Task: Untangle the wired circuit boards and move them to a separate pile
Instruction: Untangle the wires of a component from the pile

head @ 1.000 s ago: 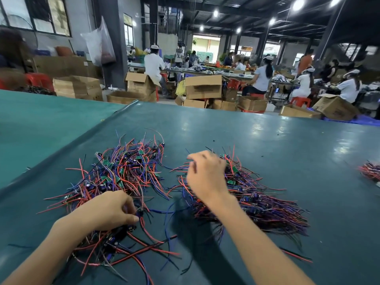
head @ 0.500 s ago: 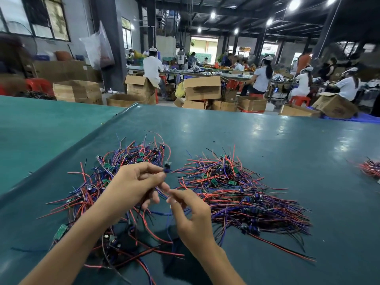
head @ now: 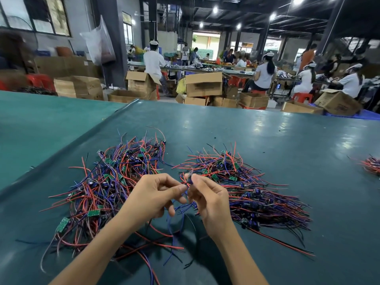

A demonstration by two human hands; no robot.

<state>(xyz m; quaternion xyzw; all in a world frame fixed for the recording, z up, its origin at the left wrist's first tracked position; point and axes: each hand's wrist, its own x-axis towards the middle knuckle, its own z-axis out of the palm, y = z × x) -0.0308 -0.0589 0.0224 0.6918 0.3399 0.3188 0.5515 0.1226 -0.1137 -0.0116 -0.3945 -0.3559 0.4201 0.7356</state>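
Two heaps of small green circuit boards with red, blue and black wires lie on the teal table. The tangled pile [head: 107,186] is on the left, the sorted pile [head: 253,194] on the right. Between them, above the table, my left hand [head: 152,196] and my right hand [head: 209,200] meet. Both pinch one wired circuit board [head: 188,182], whose blue wires hang down under my fingers. The board itself is mostly hidden by my fingertips.
The teal table [head: 267,140] stretches far ahead, with a raised seam [head: 82,138] running diagonally on the left. A third small wire bundle [head: 372,165] lies at the right edge. Cardboard boxes [head: 203,84] and seated workers are beyond the table.
My right hand came back from the right pile and my left hand lifted from the left pile. Both now meet in the middle, holding one board higher than before.
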